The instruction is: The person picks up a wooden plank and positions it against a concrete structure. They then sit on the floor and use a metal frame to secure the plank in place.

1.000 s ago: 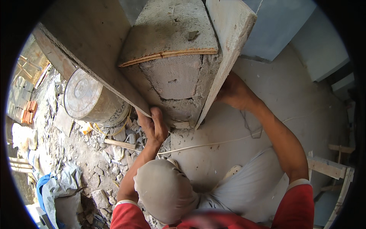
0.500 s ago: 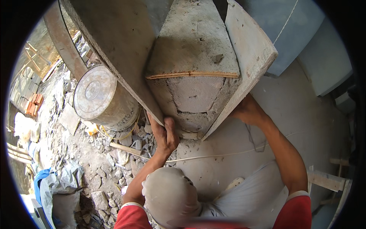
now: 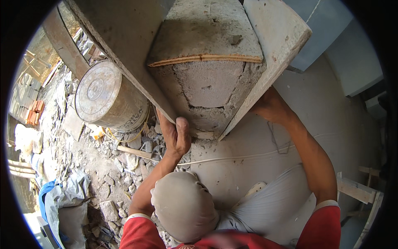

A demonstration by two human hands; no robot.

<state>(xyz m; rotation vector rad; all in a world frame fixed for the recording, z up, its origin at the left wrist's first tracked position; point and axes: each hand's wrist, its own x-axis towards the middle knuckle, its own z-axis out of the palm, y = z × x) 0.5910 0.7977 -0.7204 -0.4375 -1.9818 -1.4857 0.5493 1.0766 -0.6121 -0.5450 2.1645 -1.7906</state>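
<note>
Rubble-strewn ground (image 3: 103, 166) at left, metal drum (image 3: 105, 97) lying on side just beside left board (image 3: 120, 45); little free room there. Left hand (image 3: 176, 137) flat, fingers together, pressed against lower edge of left board. Concrete column (image 3: 207, 79) centre frame, between two boards, rough grey, cracked near base, thin wooden strip across face. Right board (image 3: 269, 54) leans on column. Right hand (image 3: 271, 108) on right board's lower edge, fingers hidden, grip probably wrapped, cannot tell. Smooth concrete floor (image 3: 331, 124) at right, more open.

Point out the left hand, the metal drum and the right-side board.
left hand (image 3: 176, 135), head view, back of the hand.
metal drum (image 3: 97, 91), head view, round lid.
right-side board (image 3: 271, 39), head view, broad face.
</note>
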